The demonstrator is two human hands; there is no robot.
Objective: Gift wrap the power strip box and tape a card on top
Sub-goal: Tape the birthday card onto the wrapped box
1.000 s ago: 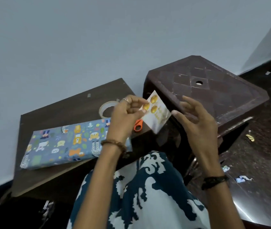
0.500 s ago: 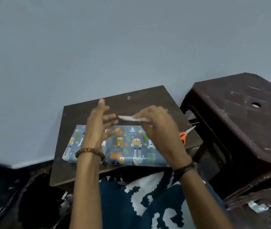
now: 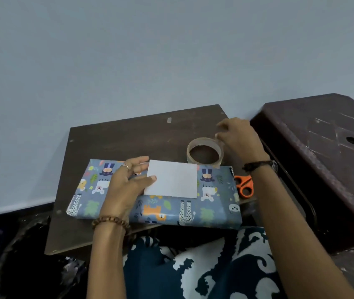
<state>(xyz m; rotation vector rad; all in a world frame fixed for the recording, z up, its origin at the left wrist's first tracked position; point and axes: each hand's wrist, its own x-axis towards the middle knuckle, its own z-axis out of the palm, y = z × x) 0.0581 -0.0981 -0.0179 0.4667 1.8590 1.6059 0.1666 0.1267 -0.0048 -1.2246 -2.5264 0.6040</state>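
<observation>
I see the wrapped box (image 3: 156,190) lying flat across the middle of the frame on a dark board (image 3: 115,141), its long side running left to right and its near edge reaching past the board's front edge. The paper is blue-grey with cartoon animals. On top of the box, a little above its centre, lies the card (image 3: 171,179), blank pale side up and flat on the paper.

My left hand (image 3: 128,186) rests on the box at the left of the card, fingers out nearly straight; the thumb tip and a fingertip touch the card's left edge, holding it down. There is a ring on one finger and a bead bracelet on the wrist.

My right hand (image 3: 239,139) is up in the centre-right of the frame, just above the box's far right corner. Its fingers are bent at the right rim of the tape roll (image 3: 204,152); I read them as pinching the rim, though the contact is partly hidden by the hand itself. The roll lies flat on the board, just behind the box's far edge and near the card's upper right corner.

Orange-handled scissors (image 3: 244,185) lie at the box's right end, just beside it, under my right forearm. A dark brown stool (image 3: 322,152) fills the right of the frame. A pale wall takes the upper half.
</observation>
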